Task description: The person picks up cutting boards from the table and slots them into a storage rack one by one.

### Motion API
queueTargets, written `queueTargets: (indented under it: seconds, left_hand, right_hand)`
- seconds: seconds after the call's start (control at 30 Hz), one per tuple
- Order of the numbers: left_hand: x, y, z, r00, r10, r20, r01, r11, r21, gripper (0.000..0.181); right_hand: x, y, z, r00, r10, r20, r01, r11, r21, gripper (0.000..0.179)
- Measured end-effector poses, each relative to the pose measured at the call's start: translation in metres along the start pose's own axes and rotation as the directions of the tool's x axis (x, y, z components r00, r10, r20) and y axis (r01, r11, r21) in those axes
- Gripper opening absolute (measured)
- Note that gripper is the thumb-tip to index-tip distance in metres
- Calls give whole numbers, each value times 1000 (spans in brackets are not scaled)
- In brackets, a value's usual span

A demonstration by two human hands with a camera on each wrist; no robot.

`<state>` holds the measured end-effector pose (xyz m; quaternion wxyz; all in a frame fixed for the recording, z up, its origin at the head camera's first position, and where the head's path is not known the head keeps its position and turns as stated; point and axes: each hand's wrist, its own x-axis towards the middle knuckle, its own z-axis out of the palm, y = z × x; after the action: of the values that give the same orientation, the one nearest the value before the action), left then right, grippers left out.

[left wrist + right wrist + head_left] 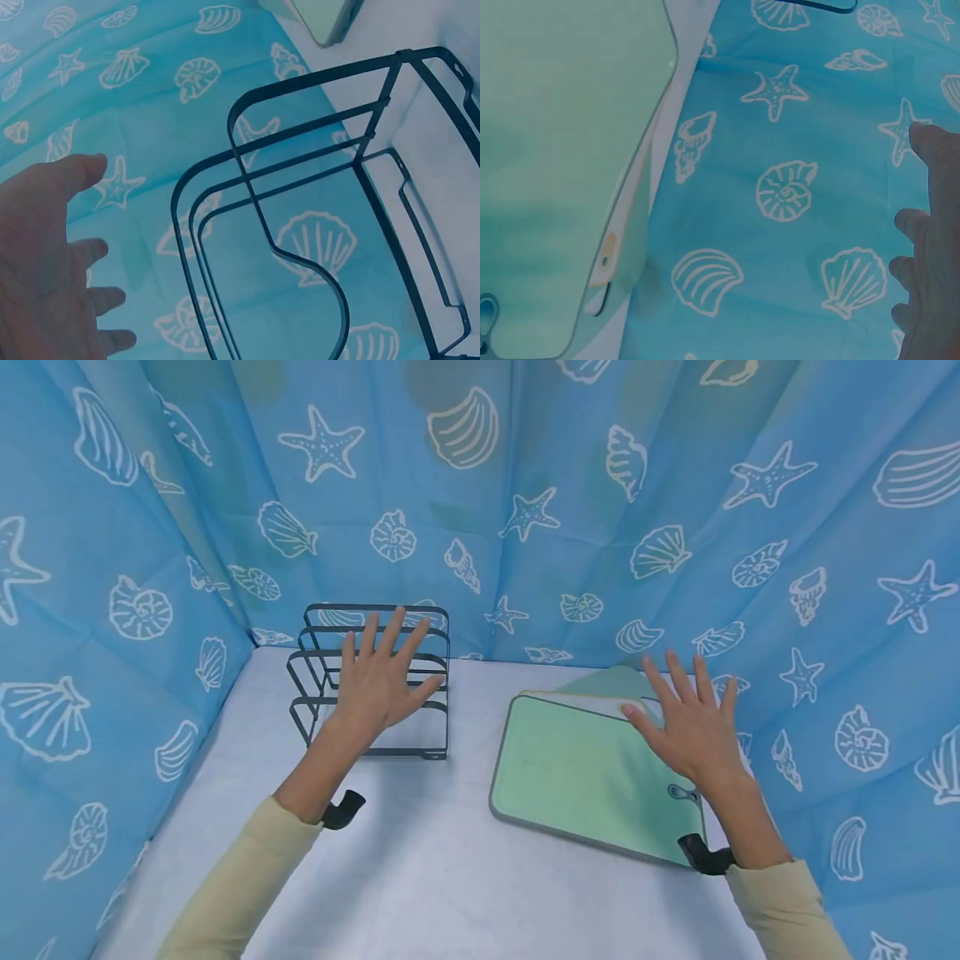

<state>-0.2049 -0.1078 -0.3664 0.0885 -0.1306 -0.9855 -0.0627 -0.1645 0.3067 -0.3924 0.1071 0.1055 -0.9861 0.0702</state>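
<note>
My left hand (375, 689) is spread with straight fingers above a black wire rack (447, 718) at the left of the table. In the left wrist view the rack (315, 79) stands apart from the fingers, its upright frames bare. Over the right side, my right hand (693, 731) is spread too, holding nothing. Below it a light green cutting board (577, 768) with a grey rim lies flat on a small stack. A white board (585, 700) and a darker green sheet (611, 681) peek out behind it. How many pieces lie beneath is hidden.
A white cloth (465, 868) covers the table. Blue curtains (510, 485) with white shell and starfish prints hang behind it and along both sides, close to the rack and the boards. Black camera mounts sit at both wrists.
</note>
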Motion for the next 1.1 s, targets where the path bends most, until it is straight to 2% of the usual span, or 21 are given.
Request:
queueTargets:
  seconds: [0.2, 0.33, 0.57, 0.67, 0.73, 0.87, 0.97, 1.1]
  left_hand:
    - [-6, 2, 3, 1000, 17, -25, -18, 999, -27, 80]
    - [-11, 6, 5, 996, 50, -77, -55, 997, -62, 74]
    - [-21, 19, 10, 971, 121, -208, -158, 973, -171, 61]
    - [-23, 26, 13, 967, 128, -222, -178, 959, -219, 58]
    - [-25, 30, 15, 971, 122, -203, -172, 952, -253, 56]
    - [-29, 39, 21, 987, 103, -120, -142, 911, -388, 53]
    - [-33, 46, 27, 994, 95, -49, -107, 853, -511, 51]
    - [-36, 54, 39, 994, 106, 22, -68, 774, -629, 48]
  right_hand:
    - [-7, 4, 7, 1000, 25, 3, -25, 1000, 2, 79]
    - [-11, 7, 11, 999, 31, 6, -31, 1000, -2, 79]
    - [-17, 9, 14, 999, 41, 15, -42, 998, 48, 78]
    - [-19, 9, 15, 999, 50, 15, -51, 995, 86, 77]
    - [-21, 10, 16, 998, 59, 22, -61, 992, 109, 76]
    - [-27, 11, 19, 996, 85, 33, -89, 985, 148, 77]
    - [-31, 12, 21, 994, 103, 36, -107, 981, 164, 76]
    - [-38, 16, 27, 990, 123, 63, -133, 973, 191, 73]
